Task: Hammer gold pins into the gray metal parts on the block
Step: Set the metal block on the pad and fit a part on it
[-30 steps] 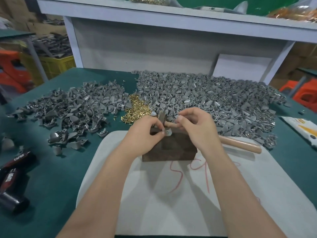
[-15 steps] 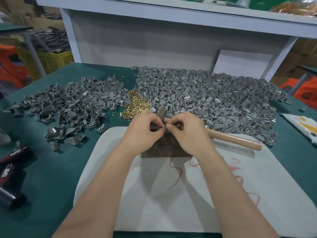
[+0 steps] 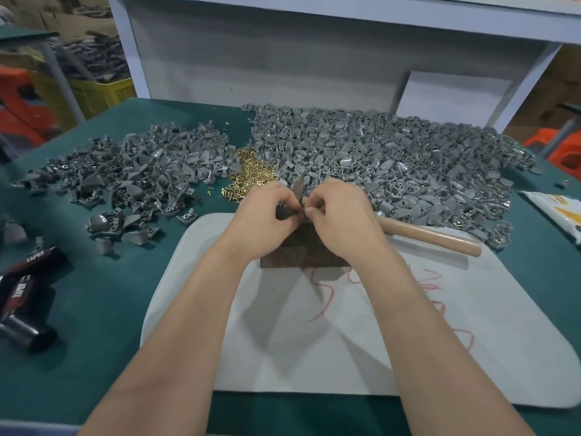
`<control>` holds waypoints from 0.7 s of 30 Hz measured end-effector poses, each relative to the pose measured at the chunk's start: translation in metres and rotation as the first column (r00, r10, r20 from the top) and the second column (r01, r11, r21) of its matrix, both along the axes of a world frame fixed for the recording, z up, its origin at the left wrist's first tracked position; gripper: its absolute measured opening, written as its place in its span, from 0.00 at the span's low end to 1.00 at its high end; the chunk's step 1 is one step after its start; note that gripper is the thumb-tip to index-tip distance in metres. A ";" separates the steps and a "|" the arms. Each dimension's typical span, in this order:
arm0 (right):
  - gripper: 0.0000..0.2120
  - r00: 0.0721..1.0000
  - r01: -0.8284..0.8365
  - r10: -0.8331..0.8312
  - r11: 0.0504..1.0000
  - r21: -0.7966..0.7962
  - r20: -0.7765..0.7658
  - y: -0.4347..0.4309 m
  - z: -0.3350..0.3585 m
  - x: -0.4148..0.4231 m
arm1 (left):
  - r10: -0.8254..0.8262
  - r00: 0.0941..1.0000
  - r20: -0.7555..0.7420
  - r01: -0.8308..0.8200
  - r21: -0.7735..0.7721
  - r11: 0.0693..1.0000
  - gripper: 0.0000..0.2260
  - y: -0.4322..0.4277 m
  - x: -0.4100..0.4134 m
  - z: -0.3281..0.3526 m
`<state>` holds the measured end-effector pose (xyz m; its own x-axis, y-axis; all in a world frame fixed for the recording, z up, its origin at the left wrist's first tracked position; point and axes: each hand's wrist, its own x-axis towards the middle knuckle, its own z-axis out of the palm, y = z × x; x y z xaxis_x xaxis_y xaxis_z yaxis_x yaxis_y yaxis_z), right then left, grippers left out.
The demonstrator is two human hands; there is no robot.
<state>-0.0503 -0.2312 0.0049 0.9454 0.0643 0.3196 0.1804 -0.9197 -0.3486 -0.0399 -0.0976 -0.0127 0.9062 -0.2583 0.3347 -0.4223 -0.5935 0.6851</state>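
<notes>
Pinching the upright gray metal part [image 3: 298,191] on the block [image 3: 301,251], the left grip [image 3: 267,221] and right grip [image 3: 342,221] are touching fingertip to fingertip; gold pins [image 3: 248,176] are lying just behind.

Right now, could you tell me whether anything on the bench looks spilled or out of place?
Only small things: a few stray pins lie on the green table, apart from the pin pile, and red scribble marks the white mat.
</notes>
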 end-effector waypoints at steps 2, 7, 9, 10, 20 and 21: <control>0.04 1.000 -0.008 0.008 1.000 -0.018 0.008 0.001 0.001 -0.001 | -0.003 1.000 0.006 0.003 -0.003 1.000 0.04 0.000 0.000 0.000; 0.05 0.998 -0.042 0.046 0.996 -0.079 0.043 0.003 -0.001 -0.002 | 0.001 1.000 0.002 -0.001 0.009 1.000 0.03 0.000 0.000 0.002; 0.05 0.998 -0.057 0.056 0.997 0.054 0.021 -0.002 -0.003 -0.002 | 0.011 1.000 -0.008 -0.011 0.013 1.000 0.05 0.000 0.000 0.001; 0.06 0.998 -0.055 0.057 0.986 0.160 -0.005 -0.006 -0.003 -0.003 | 0.015 1.000 -0.012 -0.015 0.017 1.000 0.05 0.001 -0.001 0.001; 0.05 0.995 -0.061 0.087 0.907 0.417 -0.044 -0.011 -0.012 0.002 | 0.035 0.999 -0.034 -0.035 0.025 0.999 0.06 0.001 -0.001 0.001; 0.04 0.996 -0.071 0.090 0.913 0.401 -0.027 -0.010 -0.013 0.002 | 0.036 0.999 -0.035 -0.035 0.023 0.999 0.06 0.000 -0.001 0.001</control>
